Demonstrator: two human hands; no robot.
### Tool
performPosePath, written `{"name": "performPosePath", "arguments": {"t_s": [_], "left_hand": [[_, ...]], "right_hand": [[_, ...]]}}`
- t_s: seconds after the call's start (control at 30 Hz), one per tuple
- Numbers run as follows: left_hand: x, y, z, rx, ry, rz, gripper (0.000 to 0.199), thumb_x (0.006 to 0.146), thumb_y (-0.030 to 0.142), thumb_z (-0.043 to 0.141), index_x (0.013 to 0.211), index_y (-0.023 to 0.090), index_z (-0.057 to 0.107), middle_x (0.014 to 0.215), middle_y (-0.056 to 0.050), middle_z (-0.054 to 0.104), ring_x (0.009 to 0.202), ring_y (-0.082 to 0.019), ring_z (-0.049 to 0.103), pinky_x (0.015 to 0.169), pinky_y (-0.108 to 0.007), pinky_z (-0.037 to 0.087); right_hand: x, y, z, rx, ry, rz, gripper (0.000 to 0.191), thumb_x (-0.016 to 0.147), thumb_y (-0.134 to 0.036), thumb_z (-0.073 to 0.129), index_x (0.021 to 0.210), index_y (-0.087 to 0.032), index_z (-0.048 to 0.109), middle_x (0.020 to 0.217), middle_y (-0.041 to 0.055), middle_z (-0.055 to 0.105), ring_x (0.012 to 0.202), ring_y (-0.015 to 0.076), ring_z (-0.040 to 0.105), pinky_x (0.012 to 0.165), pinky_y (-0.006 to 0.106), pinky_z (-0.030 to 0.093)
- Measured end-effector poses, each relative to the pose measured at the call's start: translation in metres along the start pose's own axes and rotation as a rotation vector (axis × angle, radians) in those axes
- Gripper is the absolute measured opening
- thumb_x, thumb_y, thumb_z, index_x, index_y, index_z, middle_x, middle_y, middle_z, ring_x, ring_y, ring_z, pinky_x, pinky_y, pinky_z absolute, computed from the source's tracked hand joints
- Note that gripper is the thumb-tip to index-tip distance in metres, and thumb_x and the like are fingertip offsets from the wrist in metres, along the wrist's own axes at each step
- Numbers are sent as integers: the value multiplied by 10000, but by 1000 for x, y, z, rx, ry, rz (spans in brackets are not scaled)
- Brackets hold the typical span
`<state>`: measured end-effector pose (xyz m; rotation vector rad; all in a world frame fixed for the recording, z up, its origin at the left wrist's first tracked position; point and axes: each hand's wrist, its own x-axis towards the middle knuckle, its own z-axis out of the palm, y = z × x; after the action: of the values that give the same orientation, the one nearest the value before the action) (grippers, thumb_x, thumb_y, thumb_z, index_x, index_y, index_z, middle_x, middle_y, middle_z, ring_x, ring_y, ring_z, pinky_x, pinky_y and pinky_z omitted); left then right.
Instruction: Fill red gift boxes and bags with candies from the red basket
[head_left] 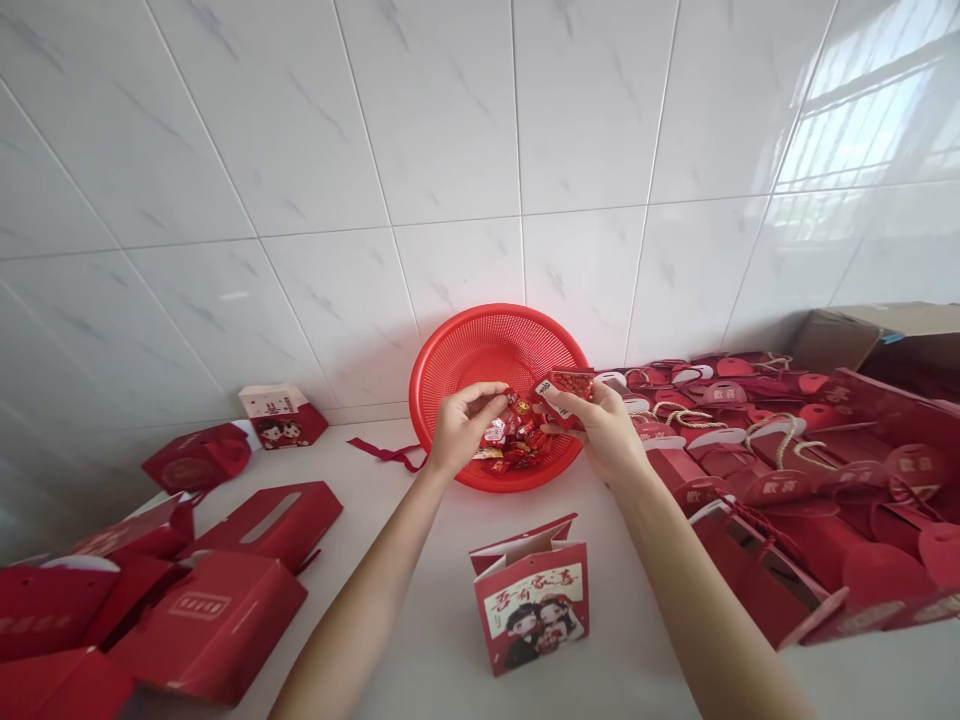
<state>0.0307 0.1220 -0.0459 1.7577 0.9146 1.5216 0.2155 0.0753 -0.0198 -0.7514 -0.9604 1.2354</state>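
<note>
Over a white counter, our right hand (pixel 600 425) is gripping a small red packet (pixel 571 382), thumb pressing across its front, above the right side of a red perforated basin (pixel 452 362). The packet is tilting, showing a glossy, speckled red face and a pale label whose dark characters are appearing too small for us to read. Our left hand (pixel 466 428) is reaching over the basin's opposite side, thumb and forefinger drawing together at the wrapped sweets (pixel 517 445); we are not able to tell whether they are pinching one. The sweets are lying heaped in the basin, their shiny wrappers showing mostly red with touches of gold and white, their print blurring beyond reading.

Nearer to us, a red paper bag (pixel 534 612) is standing upright between our forearms, its top gaping. Its cream panel is carrying brushed red characters that we are reading as 吾有家喜, above a cartoon couple, one figure wearing black, the other white. At right, closely packed red boxes (pixel 795 495) are displaying rounded tabs, several bearing 歡喜, among cream rope handles (pixel 784 440). At left, more red cartons (pixel 214 620) are lying grouped near a loose red ribbon (pixel 384 452).
</note>
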Motion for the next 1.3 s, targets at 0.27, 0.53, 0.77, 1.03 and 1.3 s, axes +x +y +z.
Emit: {"name": "performPosePath", "arguments": {"t_s": [0.27,0.53,0.77,1.03,1.3], "left_hand": [[-18,27,4,164,91,583,85,909,239,707,934,222,786,1119,-68,739,1027,-193,721,881,-329,622],[-30,41,14,434,115,763,134,933,126,649,984,192,755,1148,-88,704,938,-168,729,814,-310,633],[-38,49,24,470,174,661,121,908,110,660,946,169,758,1005,-68,697,870,-155,724,773,-273,617],[-45,61,26,204,101,311,82,871,241,713,889,183,768,949,-64,727,882,-184,719,796,-291,605],[-40,68,19,-99,44,-92,295,750,356,837,967,174,754,874,-52,753,806,-183,707,734,-283,591]], "right_hand": [[-8,-6,7,42,-9,8,337,613,-381,885,837,-192,718,835,28,734,645,180,692,551,280,566],[-15,-11,12,26,-35,-69,312,687,-429,845,855,-203,711,792,3,702,616,146,656,489,238,539],[-17,-7,15,-44,-70,-147,322,755,-457,794,944,-228,669,846,-3,683,595,134,625,461,250,528],[-17,-6,11,-140,-86,-213,360,764,-470,814,978,-226,657,776,-7,677,574,137,619,482,252,515],[-20,-7,13,-224,-156,-255,354,802,-474,785,1023,-226,665,878,18,711,679,157,655,578,269,560]]}}
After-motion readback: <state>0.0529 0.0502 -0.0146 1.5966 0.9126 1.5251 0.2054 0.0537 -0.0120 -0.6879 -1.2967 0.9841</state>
